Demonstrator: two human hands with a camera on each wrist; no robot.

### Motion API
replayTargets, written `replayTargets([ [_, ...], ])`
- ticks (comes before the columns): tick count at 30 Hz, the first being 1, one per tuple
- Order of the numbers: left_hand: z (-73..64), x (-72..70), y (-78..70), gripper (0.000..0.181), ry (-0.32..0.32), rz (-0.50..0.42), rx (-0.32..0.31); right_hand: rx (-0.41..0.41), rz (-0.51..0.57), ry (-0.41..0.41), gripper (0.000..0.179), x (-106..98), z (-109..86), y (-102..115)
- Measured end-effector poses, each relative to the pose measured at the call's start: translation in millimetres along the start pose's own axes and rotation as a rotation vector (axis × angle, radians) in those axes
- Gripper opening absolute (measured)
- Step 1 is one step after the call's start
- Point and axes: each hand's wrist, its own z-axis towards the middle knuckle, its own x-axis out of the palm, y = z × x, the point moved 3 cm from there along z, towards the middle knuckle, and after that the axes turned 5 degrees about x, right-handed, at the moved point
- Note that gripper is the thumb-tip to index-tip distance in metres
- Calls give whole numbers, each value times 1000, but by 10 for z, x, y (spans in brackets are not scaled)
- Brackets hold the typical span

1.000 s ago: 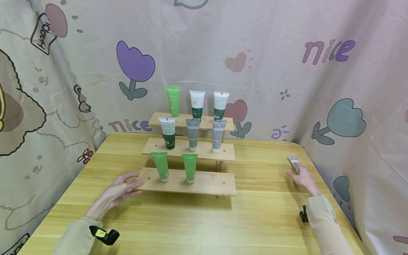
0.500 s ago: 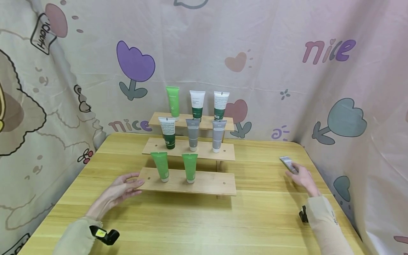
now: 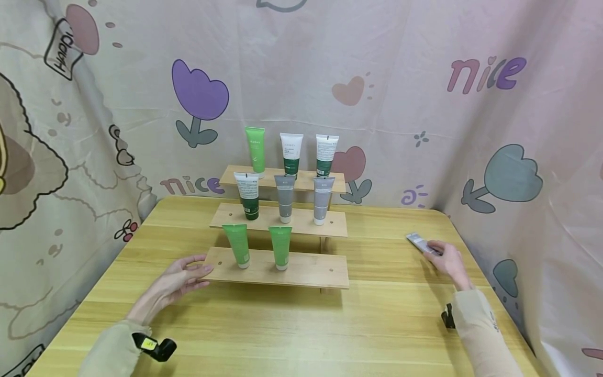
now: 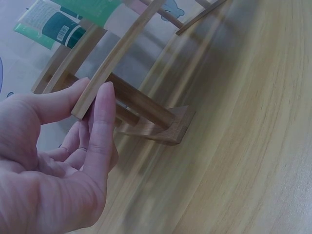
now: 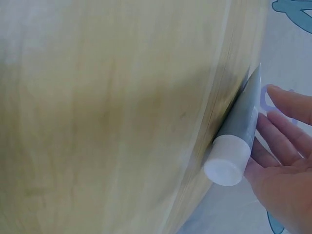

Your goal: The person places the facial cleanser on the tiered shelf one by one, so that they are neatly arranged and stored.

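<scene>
At the left end of a three-tier wooden display stand (image 3: pixel 301 272), my left hand (image 3: pixel 176 280) pinches the lowest board between thumb and fingers, as the left wrist view (image 4: pixel 100 92) shows. Far to the right, a grey squeeze tube (image 3: pixel 419 243) with a white cap (image 5: pixel 227 163) lies on the table. My right hand (image 3: pixel 447 261) is beside its cap end. In the right wrist view the fingers touch or nearly touch the tube's side, while the thumb (image 5: pixel 292 105) stands apart from it.
On the lowest tier stand two green tubes (image 3: pixel 237 246). The middle tier holds a white-and-green tube (image 3: pixel 248 196) and two grey tubes (image 3: pixel 285 199). A green tube (image 3: pixel 256 150) and two white-and-green tubes (image 3: pixel 291 155) stand on top. A printed curtain (image 3: pixel 386 120) hangs behind the table (image 3: pixel 301 335).
The grey tube on the table has swung to the left at its far end, and my right hand has shifted slightly with it. My left hand and the stand stay in place.
</scene>
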Motion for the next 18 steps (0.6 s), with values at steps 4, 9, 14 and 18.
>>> replayTargets([
  [4, 0, -1, -4, 84, -7, -6, -2, -5, 16, -26, 46, 9, 10, -19],
  [9, -20, 10, -15, 85, 5, -28, 16, -7, 46, -20, 49, 27, 9, -44],
  [14, -27, 11, -16, 84, 11, -30, 16, 13, 41, 1, 52, 37, 5, -67],
  [18, -27, 10, -13, 83, 7, -21, 14, 47, 13, 35, 53, 36, 24, -73],
])
